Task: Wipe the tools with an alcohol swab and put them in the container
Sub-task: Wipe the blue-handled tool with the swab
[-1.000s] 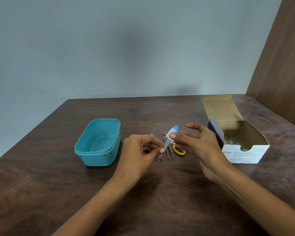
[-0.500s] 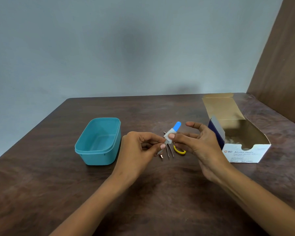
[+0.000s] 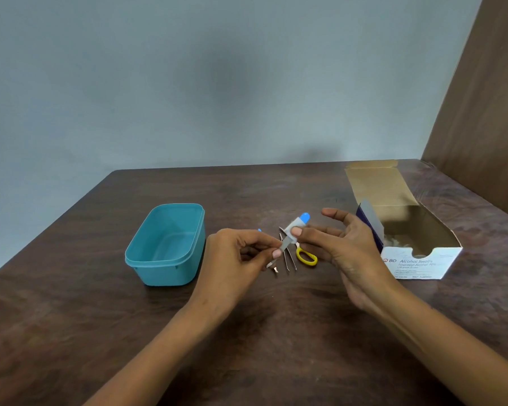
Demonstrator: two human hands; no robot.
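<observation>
Left hand (image 3: 241, 256) pinching the lower metal end of a blue-tipped tool (image 3: 294, 231) above the surface (image 3: 71, 317). Right hand (image 3: 343, 247) pinching a white swab (image 3: 291, 230) wrapped round the tool's middle, other fingers spread. Teal container (image 3: 166, 244) just left, empty. Tweezers (image 3: 288, 256), yellow-handled scissors (image 3: 305, 256) lying beneath; open swab box (image 3: 417, 259) at right.

A dark brown wooden table (image 3: 276, 347) with a mottled, worn surface fills the lower half of the view. Behind it rises a plain pale blue-grey wall (image 3: 217, 83), and a brown wooden panel (image 3: 487, 112) stands at the right edge.
</observation>
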